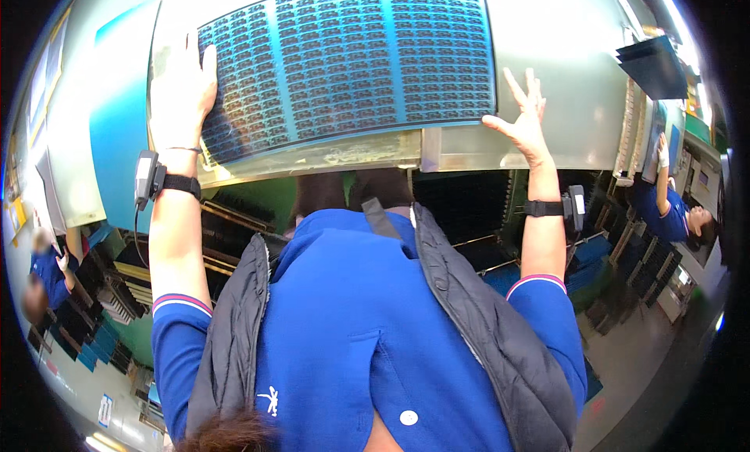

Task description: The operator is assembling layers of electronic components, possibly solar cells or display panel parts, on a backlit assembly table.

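Observation:
A large blue panel (pixel 344 61) printed with rows of small dark patterns, like a circuit board sheet, lies on the pale worktable (pixel 562 30) in front of me. Along its left edge is my left hand (pixel 181 89), fingers stretched out and thumb over or against the panel's border; bright glare washes out part of this hand. At the near right corner, my right hand (pixel 523 116) is spread wide, its thumb tip close to or touching the edge. Neither hand is closed round anything. Each wrist wears a black strap with a small device.
A plain blue sheet (pixel 121 116) is at the left. Dark panels (pixel 654 65) stick out at the far right. Racks of dark boards (pixel 461 210) stand below the table's near edge. One co-worker (pixel 668 206) is at the right, another person (pixel 51 272) at the left.

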Tool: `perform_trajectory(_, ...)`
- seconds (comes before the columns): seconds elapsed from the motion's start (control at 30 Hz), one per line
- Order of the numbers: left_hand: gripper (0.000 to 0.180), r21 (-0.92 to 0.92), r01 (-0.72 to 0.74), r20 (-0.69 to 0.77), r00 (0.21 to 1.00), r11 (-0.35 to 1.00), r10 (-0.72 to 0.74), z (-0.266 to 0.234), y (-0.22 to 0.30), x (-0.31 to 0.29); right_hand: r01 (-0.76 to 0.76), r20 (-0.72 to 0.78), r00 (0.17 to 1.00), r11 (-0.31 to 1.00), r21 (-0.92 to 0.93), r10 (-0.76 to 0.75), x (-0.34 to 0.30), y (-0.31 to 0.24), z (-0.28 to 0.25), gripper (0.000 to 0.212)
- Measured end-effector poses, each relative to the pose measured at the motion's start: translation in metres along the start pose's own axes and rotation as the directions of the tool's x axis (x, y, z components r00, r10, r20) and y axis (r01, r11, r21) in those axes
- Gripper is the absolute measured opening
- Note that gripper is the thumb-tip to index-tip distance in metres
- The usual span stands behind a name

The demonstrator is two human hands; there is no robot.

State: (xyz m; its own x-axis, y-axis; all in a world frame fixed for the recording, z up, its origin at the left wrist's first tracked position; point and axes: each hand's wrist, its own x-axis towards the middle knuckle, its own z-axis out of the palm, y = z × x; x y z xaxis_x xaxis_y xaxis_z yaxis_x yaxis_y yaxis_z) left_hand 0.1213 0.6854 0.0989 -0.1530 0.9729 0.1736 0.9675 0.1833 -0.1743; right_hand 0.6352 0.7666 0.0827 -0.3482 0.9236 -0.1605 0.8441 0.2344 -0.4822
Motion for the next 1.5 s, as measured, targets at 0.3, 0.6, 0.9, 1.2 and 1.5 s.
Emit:
perform_trajectory(0.3,0.048,-0.074,0.103,0.142,0.986,0.992,-0.092,-0.032,0.015,-0.010,0.014,-0.049,0.999,0.999,-0.052,-0.017,-0.004,0.008,-0.003,0.082)
perform_trajectory(0.6,0.060,0.048,0.194,0.123,0.972,0.980,-0.198,-0.003,0.014,-0.037,0.672,0.203,0.730,0.740,-0.035,-0.653,0.051,-0.160,0.037,0.053)
perform_trajectory(0.9,0.067,-0.387,0.196,-0.073,0.967,0.901,-0.242,0.028,-0.005,-0.062,0.071,-0.179,0.970,0.890,-0.450,-0.167,0.137,-0.060,0.027,0.061)
perform_trajectory(1.2,0.064,-0.457,-0.209,-0.020,0.974,0.865,0.225,-0.012,-0.029,-0.211,0.023,-0.228,0.967,0.927,-0.373,-0.116,-0.056,-0.030,0.053,0.059)
perform_trajectory(1.5,0.012,-0.551,-0.630,-0.706,0.702,0.547,0.097,-0.112,-0.047,-0.138,-0.112,-0.740,0.607,0.953,0.280,0.289,-0.088,0.002,-0.004,0.039)
